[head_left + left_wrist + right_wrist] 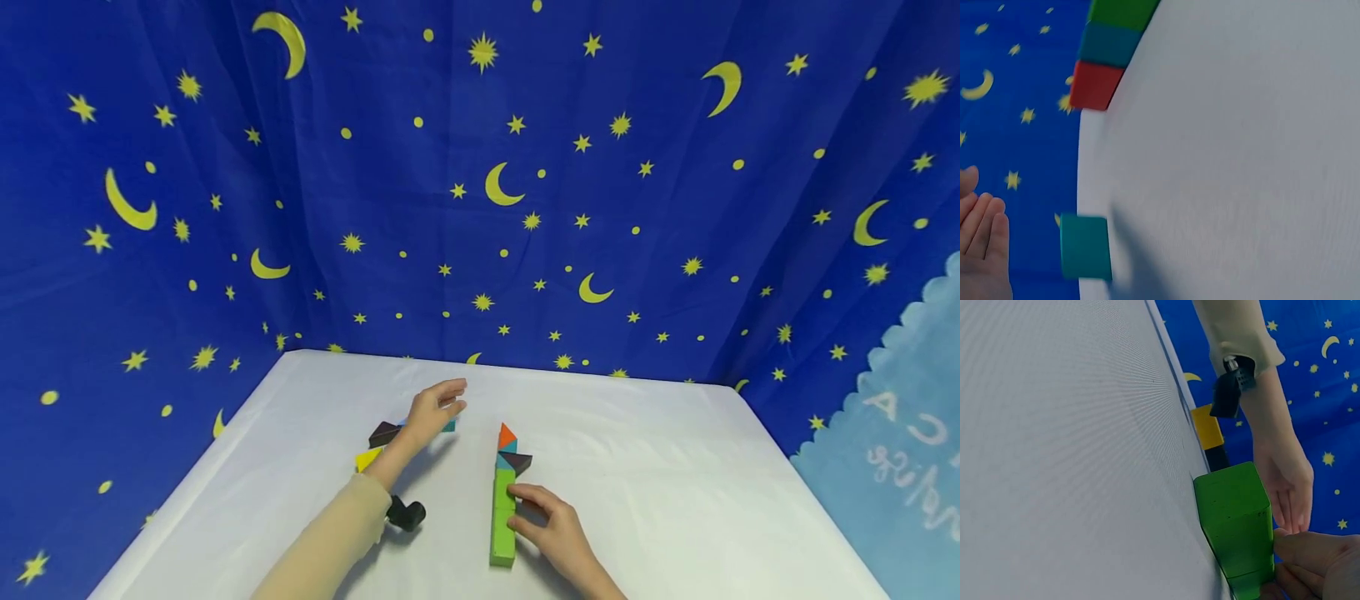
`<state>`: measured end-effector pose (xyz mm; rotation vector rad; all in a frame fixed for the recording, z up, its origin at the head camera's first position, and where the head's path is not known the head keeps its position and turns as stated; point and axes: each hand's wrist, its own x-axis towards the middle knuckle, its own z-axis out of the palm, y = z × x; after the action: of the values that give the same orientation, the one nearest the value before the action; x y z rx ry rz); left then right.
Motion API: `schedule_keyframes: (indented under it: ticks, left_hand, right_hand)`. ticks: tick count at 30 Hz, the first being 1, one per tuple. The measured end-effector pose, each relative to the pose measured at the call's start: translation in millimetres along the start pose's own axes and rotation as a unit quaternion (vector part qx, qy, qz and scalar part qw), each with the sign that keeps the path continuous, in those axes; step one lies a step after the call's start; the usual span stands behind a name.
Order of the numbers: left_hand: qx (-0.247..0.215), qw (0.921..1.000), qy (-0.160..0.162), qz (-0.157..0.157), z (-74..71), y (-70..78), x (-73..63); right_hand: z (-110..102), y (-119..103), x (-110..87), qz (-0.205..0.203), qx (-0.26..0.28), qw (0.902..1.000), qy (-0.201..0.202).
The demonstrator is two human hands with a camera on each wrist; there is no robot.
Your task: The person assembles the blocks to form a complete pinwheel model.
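My left hand (429,415) hovers over the left group of blocks, fingers extended and nothing held. A teal block (449,426) lies just beneath it; the left wrist view shows the same teal block (1085,247) apart from the fingers. My right hand (553,529) touches the right side of two green blocks (504,517) with thumb and forefinger, and the right wrist view shows fingertips against the green face (1250,540). The green blocks stand end to end in a row. Beyond them come blue pieces (505,461), a dark brown triangle (517,462) jutting right and an orange-red triangle (507,435) at the tip.
Left of the row lie another dark brown triangle (383,434) and a yellow block (367,459), partly behind the left forearm. A black wrist camera (407,513) hangs at the left sleeve. The white-covered table (660,483) meets a blue star-patterned curtain (420,208).
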<state>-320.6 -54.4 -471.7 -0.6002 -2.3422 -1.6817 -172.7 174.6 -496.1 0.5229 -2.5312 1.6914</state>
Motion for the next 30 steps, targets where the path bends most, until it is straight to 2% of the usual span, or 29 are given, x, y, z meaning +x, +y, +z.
schedule_keyframes:
  ticks: [2,4,7,15,24,30]
  left_hand:
    - [-0.024,0.9992,0.025,-0.018,-6.1,-3.1,-1.5]
    - [-0.035,0.9983,0.04,-0.024,-9.5,-6.5,-4.8]
    - [-0.028,0.9983,0.041,-0.028,-10.2,-9.9,-10.9]
    - [0.058,0.9978,0.02,-0.027,-6.1,-19.5,-22.5]
    - [0.123,0.9922,0.021,-0.008,-6.7,-23.9,-22.3]
    - [0.135,0.9904,0.026,0.014,-5.0,-24.5,-24.2]
  right_hand:
    - [0,10,0.7,0.001,-0.004,1.0,0.003]
    - [0,16,0.8,-0.001,-0.004,1.0,0.004]
    - [0,17,0.1,-0.005,-0.003,1.0,0.005]
    - [-1,17,1.3,0.001,-0.002,1.0,0.002]
    - [0,17,2.8,-0.001,-0.006,1.0,0.004]
    - [1,17,2.3,0.0,0.002,1.0,-0.001]
